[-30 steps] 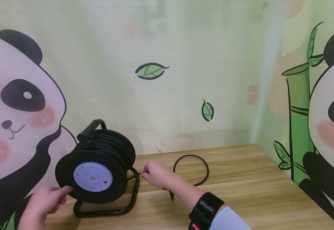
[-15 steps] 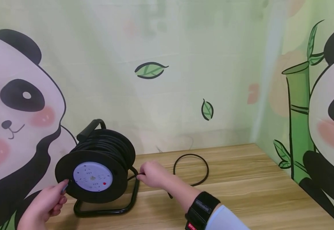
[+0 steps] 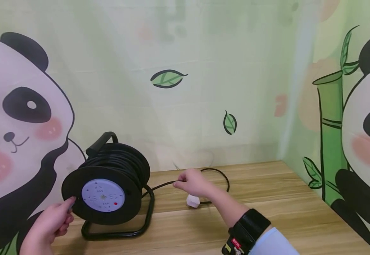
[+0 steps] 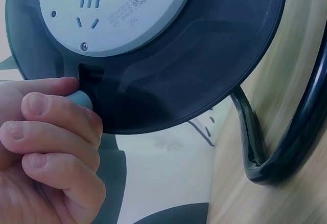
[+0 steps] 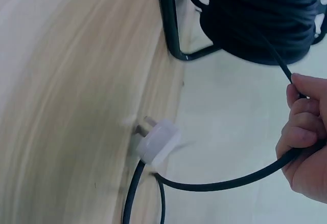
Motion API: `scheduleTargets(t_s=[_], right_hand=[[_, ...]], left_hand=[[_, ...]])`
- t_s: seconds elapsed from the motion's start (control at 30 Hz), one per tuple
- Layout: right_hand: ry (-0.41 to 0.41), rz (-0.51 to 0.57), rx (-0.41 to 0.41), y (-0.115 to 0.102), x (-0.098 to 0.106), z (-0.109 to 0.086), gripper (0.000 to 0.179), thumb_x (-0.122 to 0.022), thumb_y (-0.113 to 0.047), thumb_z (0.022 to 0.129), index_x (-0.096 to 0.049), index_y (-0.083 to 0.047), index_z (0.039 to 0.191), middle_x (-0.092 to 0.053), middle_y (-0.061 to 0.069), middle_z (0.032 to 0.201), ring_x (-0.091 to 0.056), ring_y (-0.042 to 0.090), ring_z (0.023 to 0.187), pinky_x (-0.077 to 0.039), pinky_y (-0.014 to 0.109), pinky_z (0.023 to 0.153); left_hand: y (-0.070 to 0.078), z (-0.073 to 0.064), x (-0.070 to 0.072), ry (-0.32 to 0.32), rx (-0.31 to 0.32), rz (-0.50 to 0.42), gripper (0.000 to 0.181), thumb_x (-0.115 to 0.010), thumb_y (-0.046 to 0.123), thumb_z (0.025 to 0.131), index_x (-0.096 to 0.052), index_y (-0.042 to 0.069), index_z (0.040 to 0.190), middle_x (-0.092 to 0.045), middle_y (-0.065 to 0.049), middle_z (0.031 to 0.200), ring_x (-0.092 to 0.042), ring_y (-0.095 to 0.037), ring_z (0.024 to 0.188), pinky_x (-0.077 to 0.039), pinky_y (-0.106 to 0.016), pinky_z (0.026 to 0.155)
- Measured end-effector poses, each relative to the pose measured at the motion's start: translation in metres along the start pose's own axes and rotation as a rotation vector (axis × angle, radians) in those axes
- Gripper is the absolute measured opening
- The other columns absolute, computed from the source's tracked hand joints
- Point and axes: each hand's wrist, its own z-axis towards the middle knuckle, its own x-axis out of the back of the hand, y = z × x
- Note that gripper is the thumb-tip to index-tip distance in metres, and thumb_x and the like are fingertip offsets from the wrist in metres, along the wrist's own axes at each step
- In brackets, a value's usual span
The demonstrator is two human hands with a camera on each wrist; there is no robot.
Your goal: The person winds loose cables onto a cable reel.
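Observation:
A black cable reel [image 3: 134,191] stands on the left of the table, with a pale socket panel [image 3: 103,195] on its near side. Beside the disc's lower left edge, my left hand [image 3: 49,221] pinches a small light-coloured knob [image 4: 80,99], its fingers curled around it. Black cable [image 3: 164,185] runs from the drum to my right hand [image 3: 192,182], which grips it with thumb and curled fingers. Past that hand the cable loops back, and its white plug [image 5: 159,141] lies on the wood. The knob's far side is hidden by my fingers.
The reel's tubular frame [image 3: 118,235] rests on the wooden table [image 3: 267,212]. A carrying handle [image 3: 100,144] rises at the reel's top. Behind the table hangs a green backdrop [image 3: 191,124] printed with pandas and leaves.
My right hand, first close by the reel's frame, has moved right and slightly up with the cable, so a longer stretch shows. The white plug has come into view. My left hand has shifted slightly.

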Motion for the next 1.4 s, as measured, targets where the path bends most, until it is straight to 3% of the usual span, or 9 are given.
scheduleTargets(t_s=[0.27, 0.57, 0.9, 1.17, 1.4], right_hand=[[0.017, -0.057, 0.012, 0.020, 0.027, -0.014, 0.041, -0.063, -0.035, 0.093, -0.053, -0.018, 0.057, -0.033, -0.011, 0.047, -0.028, 0.006, 0.043, -0.027, 0.024, 0.043], [0.062, -0.169, -0.041, 0.034, 0.053, -0.031, 0.042, -0.064, -0.044, 0.089, -0.056, -0.017, 0.058, -0.041, -0.010, 0.050, -0.037, 0.007, 0.046, -0.033, 0.025, 0.046], [0.124, -0.058, -0.098, 0.069, 0.079, -0.049, 0.048, -0.068, -0.050, 0.084, -0.049, -0.016, 0.058, -0.036, -0.008, 0.051, -0.031, 0.010, 0.047, -0.027, 0.027, 0.046], [0.154, -0.115, -0.129, 0.088, 0.102, -0.068, 0.048, -0.068, -0.052, 0.084, -0.052, -0.014, 0.060, -0.038, -0.007, 0.052, -0.034, 0.010, 0.048, -0.030, 0.027, 0.047], [0.239, -0.192, -0.174, 0.111, 0.127, -0.085, 0.055, -0.067, -0.057, 0.083, -0.041, -0.017, 0.055, -0.030, -0.007, 0.049, -0.029, 0.012, 0.046, -0.027, 0.028, 0.046]], left_hand=[[0.001, 0.002, -0.002, -0.002, -0.021, -0.012, 0.053, -0.033, 0.048, 0.102, -0.041, 0.013, 0.063, -0.044, 0.002, 0.057, -0.037, -0.012, 0.044, -0.037, -0.027, 0.044], [0.004, 0.004, -0.004, 0.003, -0.031, -0.011, 0.054, -0.034, 0.047, 0.102, -0.041, 0.013, 0.061, -0.043, 0.002, 0.056, -0.037, -0.012, 0.044, -0.036, -0.027, 0.044], [0.003, 0.000, -0.001, 0.000, 0.014, -0.014, 0.052, -0.035, 0.049, 0.101, -0.041, 0.013, 0.064, -0.044, 0.000, 0.058, -0.040, -0.015, 0.048, -0.037, -0.029, 0.048], [0.002, 0.000, 0.001, 0.010, 0.007, -0.022, 0.051, -0.035, 0.048, 0.101, -0.040, 0.013, 0.064, -0.043, 0.001, 0.058, -0.037, -0.013, 0.048, -0.037, -0.029, 0.047], [0.006, -0.001, 0.002, 0.020, 0.017, -0.036, 0.050, -0.034, 0.047, 0.101, -0.041, 0.013, 0.066, -0.044, 0.001, 0.058, -0.039, -0.014, 0.049, -0.036, -0.029, 0.048]])
